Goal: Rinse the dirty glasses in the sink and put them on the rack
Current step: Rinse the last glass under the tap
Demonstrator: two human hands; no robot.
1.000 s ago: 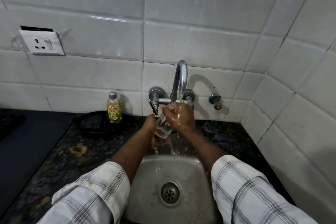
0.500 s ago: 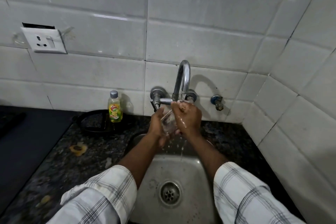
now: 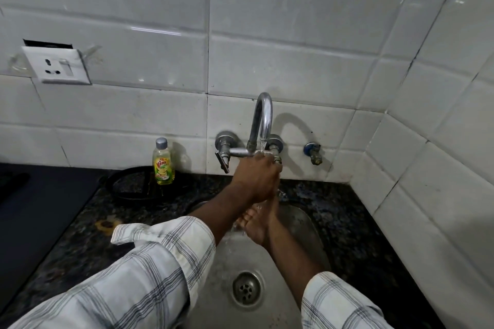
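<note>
Water runs from the chrome tap (image 3: pixel 263 117) onto the back of my left hand (image 3: pixel 256 176), which is curled knuckles-up right under the spout. My right hand (image 3: pixel 258 224) sits just below it over the steel sink (image 3: pixel 302 224), palm turned left and fingers loosely curled, its top tucked under the left hand. Water drips off both hands into the basin. No glass shows in this frame; anything held between the hands is hidden by the left hand. No rack is in view.
A yellow dish soap bottle (image 3: pixel 163 163) stands on the dark granite counter (image 3: pixel 80 232) left of the tap, beside a black ring stand (image 3: pixel 128 184). The sink drain (image 3: pixel 246 288) is open. A small valve (image 3: pixel 312 152) and a wall socket (image 3: pixel 57 65) sit on the tiles.
The glass seen between my hands earlier is out of sight. My left hand has risen under the spout, and my right hand has dropped lower over the sink.
</note>
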